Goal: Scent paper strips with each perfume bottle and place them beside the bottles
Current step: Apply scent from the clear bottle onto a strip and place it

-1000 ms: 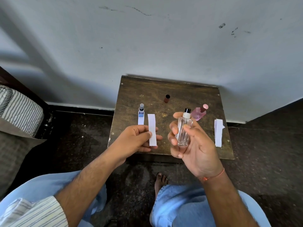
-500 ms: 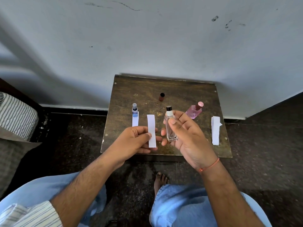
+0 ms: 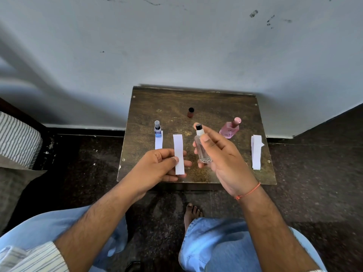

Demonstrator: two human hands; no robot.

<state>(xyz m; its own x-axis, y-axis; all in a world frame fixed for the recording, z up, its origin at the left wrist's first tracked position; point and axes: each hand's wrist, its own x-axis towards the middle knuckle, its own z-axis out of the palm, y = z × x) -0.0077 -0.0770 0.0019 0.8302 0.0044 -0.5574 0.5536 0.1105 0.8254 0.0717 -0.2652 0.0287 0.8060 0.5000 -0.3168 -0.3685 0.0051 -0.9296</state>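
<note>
because i want the spray to land on paper and not the table (image 3: 149, 107), i hold the blank strip (image 3: 179, 154) upright just beside the clear bottle (image 3: 202, 148), both lifted above the near edge. my left hand (image 3: 157, 169) pinches the strip between thumb and curled fingers. my right hand (image 3: 222, 156) wraps the bottle, forefinger near the black nozzle. the blue bottle (image 3: 157, 128) already stands by its strip; the pink bottle (image 3: 229, 128) waits, spare strips (image 3: 256, 152) lying well to its right.

My right hand (image 3: 224, 156) now holds the clear bottle (image 3: 202, 148) closer to the paper strip (image 3: 179, 154) than a second ago, above the table's (image 3: 216, 103) near edge. Its black nozzle now sits level with the strip's top.
</note>
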